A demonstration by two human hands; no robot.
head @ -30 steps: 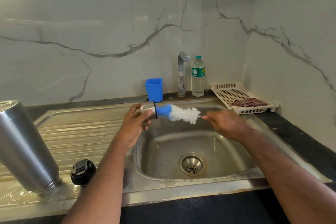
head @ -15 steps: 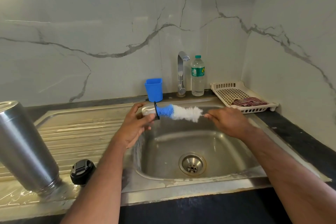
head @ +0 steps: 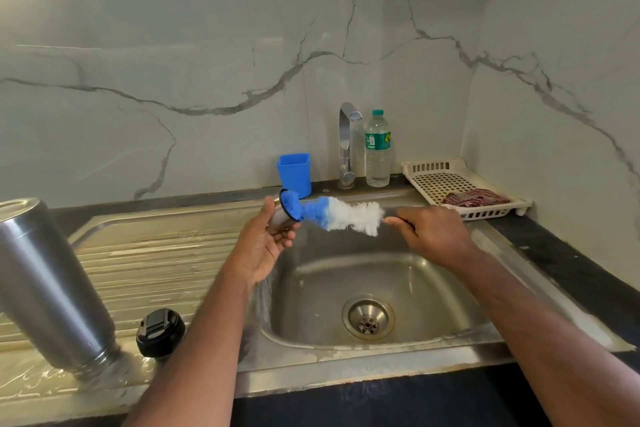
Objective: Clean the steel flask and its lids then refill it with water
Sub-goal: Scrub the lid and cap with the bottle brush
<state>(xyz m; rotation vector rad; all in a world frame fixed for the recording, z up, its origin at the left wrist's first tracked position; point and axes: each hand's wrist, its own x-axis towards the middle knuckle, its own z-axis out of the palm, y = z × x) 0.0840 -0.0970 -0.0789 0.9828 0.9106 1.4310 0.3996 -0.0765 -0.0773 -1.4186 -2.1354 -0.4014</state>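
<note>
My left hand [head: 265, 242] holds a small steel lid cup [head: 281, 217] above the sink's left edge, mouth turned right. My right hand [head: 434, 236] grips the handle of a bottle brush [head: 341, 216] with blue and white bristles. Its blue tip is pushed into the lid cup. The steel flask [head: 45, 284] stands upside down on the drainboard at the far left. A black inner lid [head: 160, 331] sits beside it.
The steel sink basin [head: 433, 291] with its drain [head: 368, 318] lies below my hands. At the back stand a blue cup [head: 295, 174], the tap [head: 346, 142] and a plastic water bottle [head: 377, 149]. A cream rack [head: 440, 178] holding a cloth sits at right.
The lid cup has tilted so its mouth faces more toward me, and the brush's blue tip has spread inside it. Both hands stayed over the sink.
</note>
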